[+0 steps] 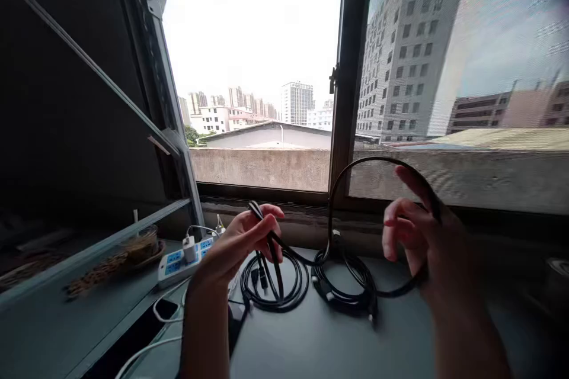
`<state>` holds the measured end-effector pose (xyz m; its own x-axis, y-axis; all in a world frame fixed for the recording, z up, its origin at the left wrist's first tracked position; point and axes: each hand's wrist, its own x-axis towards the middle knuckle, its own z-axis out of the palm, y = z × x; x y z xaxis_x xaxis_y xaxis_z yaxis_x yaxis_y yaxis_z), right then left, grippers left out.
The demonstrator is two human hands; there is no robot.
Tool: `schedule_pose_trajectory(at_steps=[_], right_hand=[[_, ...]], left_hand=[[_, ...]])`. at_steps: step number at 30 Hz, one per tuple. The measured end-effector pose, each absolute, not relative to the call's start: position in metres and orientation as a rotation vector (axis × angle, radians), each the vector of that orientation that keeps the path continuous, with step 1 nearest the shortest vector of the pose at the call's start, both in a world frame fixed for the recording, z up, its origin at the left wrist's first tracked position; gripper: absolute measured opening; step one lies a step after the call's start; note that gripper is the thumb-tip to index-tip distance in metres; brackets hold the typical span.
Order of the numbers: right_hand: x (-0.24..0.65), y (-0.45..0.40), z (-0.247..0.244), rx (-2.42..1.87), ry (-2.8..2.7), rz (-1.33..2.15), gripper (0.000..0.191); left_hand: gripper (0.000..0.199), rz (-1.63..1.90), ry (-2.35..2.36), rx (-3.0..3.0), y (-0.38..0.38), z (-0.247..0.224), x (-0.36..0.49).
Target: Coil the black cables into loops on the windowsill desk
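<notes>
My left hand (251,234) pinches a doubled length of black cable (276,266) between thumb and fingers, and its folded end sticks up above the hand. From there the cable runs right, then rises in a wide arch to my right hand (422,231). That hand is raised, index finger stretched up and the other fingers curled; the cable passes along it and comes out near the wrist. Part of its path there is hidden. Below my hands, one coil of black cable (296,302) lies at left and another coil (338,302) at right, with small plugs showing.
A white power strip (171,266) with blue sockets and a plugged-in white charger (189,249) stands at left. White cords (155,343) trail below it. A glass jar (141,246) sits farther left. The table (329,349) meets a wall under a window.
</notes>
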<state>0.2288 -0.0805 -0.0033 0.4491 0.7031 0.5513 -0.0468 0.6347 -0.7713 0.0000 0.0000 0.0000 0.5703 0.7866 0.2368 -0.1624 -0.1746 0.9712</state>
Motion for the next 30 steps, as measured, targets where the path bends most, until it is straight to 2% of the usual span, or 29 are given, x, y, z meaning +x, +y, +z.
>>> schedule_pose_trajectory(at_steps=[6,10,14,20,23,30], right_hand=[[0.229,-0.085,-0.005,-0.765,-1.004,0.487,0.044],[0.230,-0.088,-0.002,-0.742,-0.991,0.479,0.047],[0.227,-0.092,0.004,-0.667,-0.812,0.463,0.040],[0.228,-0.096,0.012,-0.540,-0.637,0.492,0.034],[0.230,-0.099,0.012,-0.533,-0.640,0.475,0.032],[0.228,-0.097,0.002,-0.754,-0.934,0.440,0.044]], left_hand=[[0.035,1.027,0.596,1.481,-0.003,0.002,0.008],[0.041,1.151,0.774,1.425,0.000,0.002,0.006],[0.054,1.460,0.858,1.342,0.001,0.004,0.004],[0.056,2.193,0.488,0.940,0.002,0.010,0.009],[0.059,2.435,0.453,0.895,0.006,0.007,0.011],[0.059,2.488,0.533,0.906,0.016,0.000,0.011]])
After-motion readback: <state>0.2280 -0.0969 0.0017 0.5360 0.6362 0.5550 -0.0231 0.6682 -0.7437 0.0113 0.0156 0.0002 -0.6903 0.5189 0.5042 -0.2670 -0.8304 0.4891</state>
